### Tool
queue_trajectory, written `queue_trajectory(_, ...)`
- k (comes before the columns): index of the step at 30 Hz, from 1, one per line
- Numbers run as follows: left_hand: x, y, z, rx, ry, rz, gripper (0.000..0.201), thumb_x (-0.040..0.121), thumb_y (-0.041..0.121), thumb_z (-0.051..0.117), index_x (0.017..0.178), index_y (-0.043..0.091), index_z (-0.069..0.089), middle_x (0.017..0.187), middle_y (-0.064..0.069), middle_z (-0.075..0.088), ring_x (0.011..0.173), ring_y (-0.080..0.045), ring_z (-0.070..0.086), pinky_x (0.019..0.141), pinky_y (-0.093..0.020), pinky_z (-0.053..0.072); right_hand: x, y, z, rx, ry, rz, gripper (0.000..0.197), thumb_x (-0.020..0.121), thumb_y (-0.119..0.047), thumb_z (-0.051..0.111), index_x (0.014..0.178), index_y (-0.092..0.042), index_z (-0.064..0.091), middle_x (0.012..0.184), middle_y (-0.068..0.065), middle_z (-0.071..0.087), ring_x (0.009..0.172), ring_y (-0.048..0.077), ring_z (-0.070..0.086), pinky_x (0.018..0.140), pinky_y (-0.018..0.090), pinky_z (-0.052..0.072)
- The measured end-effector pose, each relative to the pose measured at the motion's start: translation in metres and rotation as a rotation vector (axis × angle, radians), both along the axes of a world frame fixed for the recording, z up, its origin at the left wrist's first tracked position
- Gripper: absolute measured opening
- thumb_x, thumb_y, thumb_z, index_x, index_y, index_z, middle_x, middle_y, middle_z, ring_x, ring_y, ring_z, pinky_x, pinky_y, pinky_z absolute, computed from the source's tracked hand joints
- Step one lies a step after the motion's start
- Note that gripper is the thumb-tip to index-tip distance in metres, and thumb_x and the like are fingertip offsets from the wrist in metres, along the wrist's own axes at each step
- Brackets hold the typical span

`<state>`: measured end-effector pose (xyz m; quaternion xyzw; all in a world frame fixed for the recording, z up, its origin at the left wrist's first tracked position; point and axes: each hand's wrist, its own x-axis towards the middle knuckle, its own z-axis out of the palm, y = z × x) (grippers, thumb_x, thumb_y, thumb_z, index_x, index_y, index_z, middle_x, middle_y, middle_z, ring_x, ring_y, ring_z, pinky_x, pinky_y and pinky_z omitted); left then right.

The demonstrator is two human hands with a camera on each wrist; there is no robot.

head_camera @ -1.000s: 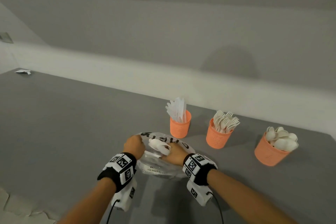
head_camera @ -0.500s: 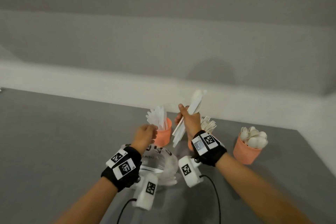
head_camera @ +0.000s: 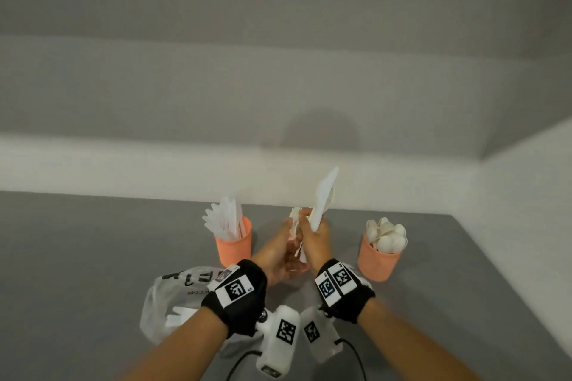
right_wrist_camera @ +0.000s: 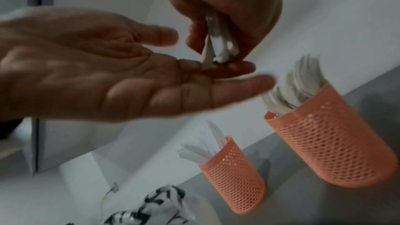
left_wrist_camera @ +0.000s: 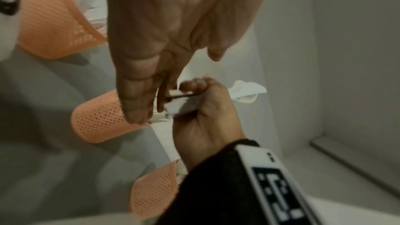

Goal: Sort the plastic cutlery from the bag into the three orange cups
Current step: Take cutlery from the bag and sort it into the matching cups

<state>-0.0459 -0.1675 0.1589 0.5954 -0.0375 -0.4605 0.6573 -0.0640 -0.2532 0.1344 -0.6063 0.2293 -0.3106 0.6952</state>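
Right hand [head_camera: 314, 240] raised above the grey worktop [head_camera: 93, 257], fingers curled tight around a bundle of white plastic cutlery [head_camera: 323, 198]; bundle stands tilted, upper ends pointing to 1 o'clock, lower handle ends sticking out under the fist; right wrist view shows those lower ends resting on the fingers of the left hand [right_wrist_camera: 108, 74]; left hand [head_camera: 278, 252] open, palm up, fingers straight, cupped under and just beside the right fist at its 9 o'clock, holding nothing; both wrists wear black bands with white marker tags.

Outward: orange perforated plastic cup of white knives [head_camera: 233, 246] at 10 o'clock of the hands, upright, knives fanned out of the top; orange perforated cup of white spoons [head_camera: 379, 260] at 3 o'clock, upright, bowls heaped above the rim; third orange perforated cup holding forks [right_wrist_camera: 331, 143] mostly hidden behind the hands in the head view, plain in the right wrist view, directly beneath the held bundle; the three cups stand apart in a row along the far side of the worktop.

Clear plastic bag with black lettering [head_camera: 173, 297] lies crumpled on the worktop at 7 o'clock of the hands, partly under the left forearm; a few white cutlery pieces [head_camera: 181, 315] show through it, type unclear; pale wall behind.
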Motion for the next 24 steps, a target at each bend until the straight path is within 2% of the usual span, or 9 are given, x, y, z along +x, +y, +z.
queue_trajectory(3, -0.009, -0.011, 0.008, 0.055, -0.162, -0.113, 0.039, 0.089, 0.057, 0.038, 0.080, 0.020, 0.049, 0.073, 0.003, 0.042, 0.063, -0.007, 0.041, 0.039, -0.010, 0.040, -0.004, -0.015, 0.007, -0.020, -0.003, -0.005, 0.021, 0.090, 0.007, 0.042, 0.081, -0.009, 0.050, 0.062, 0.006, 0.048, 0.036, -0.001, 0.049, 0.041, 0.015, 0.041)
queue_trajectory(5, -0.016, -0.021, 0.009, 0.062, -0.283, -0.113, 0.029, 0.092, 0.045, 0.043, 0.106, 0.020, 0.050, 0.088, 0.003, 0.053, 0.072, -0.002, 0.046, 0.056, -0.008, 0.046, -0.007, -0.022, 0.012, -0.069, -0.009, -0.001, 0.023, 0.090, 0.009, 0.041, 0.079, -0.010, 0.050, 0.066, 0.003, 0.051, 0.049, -0.002, 0.055, 0.055, 0.017, 0.046)
queue_trajectory(7, -0.020, -0.030, 0.012, 0.042, -0.456, -0.033, 0.042, 0.092, 0.034, 0.051, 0.127, 0.011, 0.044, 0.110, -0.001, 0.056, 0.086, -0.004, 0.052, 0.075, -0.011, 0.044, -0.011, -0.027, 0.014, -0.166, 0.014, 0.005, 0.021, 0.090, 0.008, 0.041, 0.081, -0.009, 0.050, 0.068, 0.000, 0.053, 0.054, -0.003, 0.056, 0.058, 0.015, 0.047)
queue_trajectory(9, -0.016, -0.038, 0.015, -0.005, -0.501, 0.095, 0.056, 0.087, 0.027, 0.061, 0.133, 0.005, 0.037, 0.117, -0.003, 0.053, 0.097, -0.011, 0.056, 0.082, -0.015, 0.045, -0.013, -0.034, 0.008, -0.244, 0.073, 0.005, 0.023, 0.090, 0.005, 0.043, 0.080, -0.013, 0.054, 0.069, -0.001, 0.058, 0.057, -0.001, 0.058, 0.059, 0.017, 0.048)
queue_trajectory(11, -0.005, -0.045, 0.017, -0.063, -0.470, 0.131, 0.053, 0.084, 0.024, 0.065, 0.126, 0.008, 0.038, 0.114, -0.005, 0.055, 0.098, -0.015, 0.057, 0.084, -0.022, 0.046, -0.016, -0.039, -0.001, -0.340, 0.134, 0.045, 0.018, 0.090, -0.001, 0.046, 0.090, -0.013, 0.060, 0.076, -0.001, 0.063, 0.063, -0.005, 0.061, 0.063, 0.014, 0.049)
queue_trajectory(13, 0.007, -0.052, 0.017, -0.097, -0.484, 0.092, 0.033, 0.082, 0.022, 0.068, 0.106, 0.008, 0.049, 0.094, -0.008, 0.061, 0.086, -0.020, 0.060, 0.076, -0.025, 0.049, -0.021, -0.039, -0.009, -0.467, 0.202, 0.113, 0.015, 0.090, -0.013, 0.050, 0.094, -0.025, 0.060, 0.084, 0.001, 0.066, 0.077, 0.010, 0.065, 0.071, 0.026, 0.053)
queue_trajectory(16, 0.018, -0.058, 0.018, -0.089, -0.532, 0.115, 0.017, 0.082, 0.020, 0.067, 0.075, 0.008, 0.058, 0.070, -0.008, 0.063, 0.063, -0.019, 0.062, 0.057, -0.022, 0.051, -0.026, -0.042, -0.011, -0.520, 0.314, 0.235, 0.022, 0.084, -0.012, 0.053, 0.076, -0.033, 0.055, 0.069, 0.002, 0.063, 0.062, 0.019, 0.062, 0.059, 0.033, 0.051)
queue_trajectory(20, 0.022, -0.062, 0.014, -0.056, -0.522, 0.064, 0.023, 0.090, 0.026, 0.057, 0.079, 0.005, 0.058, 0.066, -0.007, 0.065, 0.051, -0.015, 0.061, 0.049, -0.019, 0.050, -0.031, -0.047, 0.001, -0.106, 0.309, 0.425, 0.012, 0.082, -0.008, 0.059, 0.071, -0.014, 0.058, 0.048, 0.002, 0.055, 0.039, 0.014, 0.048, 0.041, 0.023, 0.043)
queue_trajectory(24, 0.024, -0.066, 0.015, -0.070, -0.563, -0.036, 0.032, 0.089, 0.035, 0.056, 0.092, 0.004, 0.059, 0.078, -0.009, 0.070, 0.060, -0.015, 0.068, 0.059, -0.022, 0.056, -0.035, -0.052, 0.004, 0.107, 0.286, 0.512, 0.025, 0.090, -0.011, 0.051, 0.066, -0.013, 0.049, 0.037, -0.004, 0.041, 0.028, 0.006, 0.033, 0.033, 0.014, 0.029)
